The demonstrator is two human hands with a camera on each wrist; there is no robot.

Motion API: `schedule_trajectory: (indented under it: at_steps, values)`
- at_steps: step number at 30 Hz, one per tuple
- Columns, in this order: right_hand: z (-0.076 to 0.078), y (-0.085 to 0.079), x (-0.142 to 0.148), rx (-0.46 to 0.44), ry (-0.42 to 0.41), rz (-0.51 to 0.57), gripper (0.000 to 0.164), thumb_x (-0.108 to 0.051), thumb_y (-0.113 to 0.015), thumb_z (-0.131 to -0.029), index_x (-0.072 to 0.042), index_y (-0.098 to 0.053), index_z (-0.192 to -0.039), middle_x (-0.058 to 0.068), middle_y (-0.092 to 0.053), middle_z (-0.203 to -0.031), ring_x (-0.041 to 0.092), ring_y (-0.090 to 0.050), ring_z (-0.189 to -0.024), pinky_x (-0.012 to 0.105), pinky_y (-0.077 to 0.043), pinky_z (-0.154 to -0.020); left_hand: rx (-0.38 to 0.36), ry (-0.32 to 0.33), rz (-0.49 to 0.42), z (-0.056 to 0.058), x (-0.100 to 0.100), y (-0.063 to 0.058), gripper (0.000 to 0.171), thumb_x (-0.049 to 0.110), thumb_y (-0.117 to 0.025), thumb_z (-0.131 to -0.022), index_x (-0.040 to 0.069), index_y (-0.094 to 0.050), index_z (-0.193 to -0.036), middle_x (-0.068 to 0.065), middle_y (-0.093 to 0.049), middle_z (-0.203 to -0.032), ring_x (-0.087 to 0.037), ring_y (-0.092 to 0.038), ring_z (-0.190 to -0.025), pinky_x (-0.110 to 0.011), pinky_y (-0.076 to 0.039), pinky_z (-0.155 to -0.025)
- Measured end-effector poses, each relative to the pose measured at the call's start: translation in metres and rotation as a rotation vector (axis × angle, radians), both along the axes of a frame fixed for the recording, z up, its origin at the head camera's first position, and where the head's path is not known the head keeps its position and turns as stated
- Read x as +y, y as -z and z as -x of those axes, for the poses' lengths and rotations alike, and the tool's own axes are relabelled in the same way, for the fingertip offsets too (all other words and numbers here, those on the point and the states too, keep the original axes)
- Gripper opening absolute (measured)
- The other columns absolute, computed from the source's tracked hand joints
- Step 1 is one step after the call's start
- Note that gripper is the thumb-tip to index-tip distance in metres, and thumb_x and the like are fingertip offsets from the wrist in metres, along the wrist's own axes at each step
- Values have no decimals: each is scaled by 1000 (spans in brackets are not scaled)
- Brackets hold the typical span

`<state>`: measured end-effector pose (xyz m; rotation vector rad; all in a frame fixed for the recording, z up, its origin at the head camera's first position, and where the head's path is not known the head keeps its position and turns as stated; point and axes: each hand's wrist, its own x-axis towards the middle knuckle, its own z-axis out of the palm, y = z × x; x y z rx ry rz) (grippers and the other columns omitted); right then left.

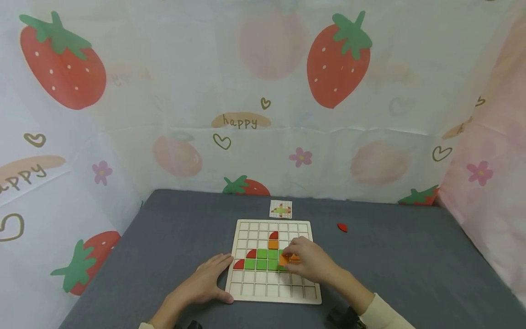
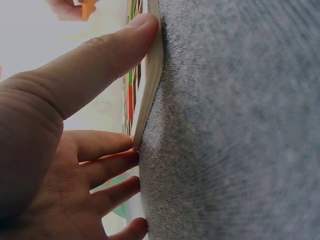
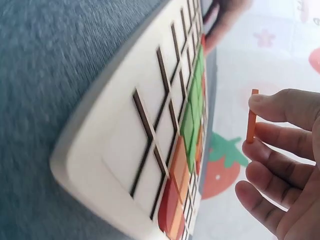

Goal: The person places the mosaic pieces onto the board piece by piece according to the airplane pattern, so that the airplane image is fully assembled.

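Note:
A wooden grid board point(image 1: 250, 292) lies on the dark table. My left hand point(image 1: 204, 279) rests at its left edge, fingers fairly straight; in the left wrist view, the thumb touches the board's rim point(image 2: 152, 75). My right hand point(image 1: 315, 262) pinches an orange square tile point(image 3: 252, 120) between thumb and fingers, above the board's right half. Green square tiles point(image 1: 261, 264) fill several cells in the middle rows. Red rounded-corner tiles point(image 1: 239, 264) sit at the left and above, one over an orange tile point(image 1: 273, 244). The right hand partly hides the cells beneath it.
Behind the board lies a small pattern card point(image 1: 281, 209) with a coloured picture on a grid. A red leaf-shaped piece point(image 1: 342, 227) is on the table at the right. A strawberry-print curtain point(image 1: 328, 151) hangs behind and at both sides.

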<state>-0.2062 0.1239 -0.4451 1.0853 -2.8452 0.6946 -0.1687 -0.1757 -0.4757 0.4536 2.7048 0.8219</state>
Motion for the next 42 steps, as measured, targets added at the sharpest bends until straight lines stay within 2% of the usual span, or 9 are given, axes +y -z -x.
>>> schedule_trajectory:
  at_steps: [5,14,21,30,42]
  values:
    - [-5,4,-10,-9,-40,-30,15,-17,-76,-82,-12,-75,-97,-4,-62,-87,11,-52,-82,20,-45,-67,1,3,8,0,0,1,100,35,-89,-63,-1,-43,-144,-18,-42,-151,-42,-31,-144,-67,-25,-110]
    - [-10,11,-22,-24,-69,-100,19,-22,-77,-82,-13,-75,-98,-6,-62,-89,7,-53,-86,20,-48,-72,6,14,-3,-1,-1,0,100,35,-89,-63,-2,-43,-144,-19,-41,-151,-43,-31,-143,-67,-25,-110]
    - [-11,17,-26,38,-87,-132,21,-27,-78,-81,-13,-76,-96,-7,-63,-89,5,-52,-84,16,-47,-70,1,15,-3,-1,-1,1,100,35,-88,-63,-2,-43,-144,-19,-41,-152,-43,-30,-143,-67,-25,-110]
    - [-12,22,-30,60,-118,-156,17,-19,-77,-79,-12,-77,-95,-4,-62,-84,6,-52,-78,16,-46,-66,-2,12,4,-1,0,0,100,35,-88,-63,-2,-43,-144,-19,-41,-152,-43,-30,-144,-67,-25,-110]
    - [-9,22,-31,55,-110,-180,16,-18,-76,-80,-12,-77,-95,-4,-61,-83,7,-51,-78,17,-47,-66,-7,11,1,1,-1,-3,101,35,-89,-63,-2,-42,-145,-19,-40,-152,-42,-29,-144,-66,-24,-111]
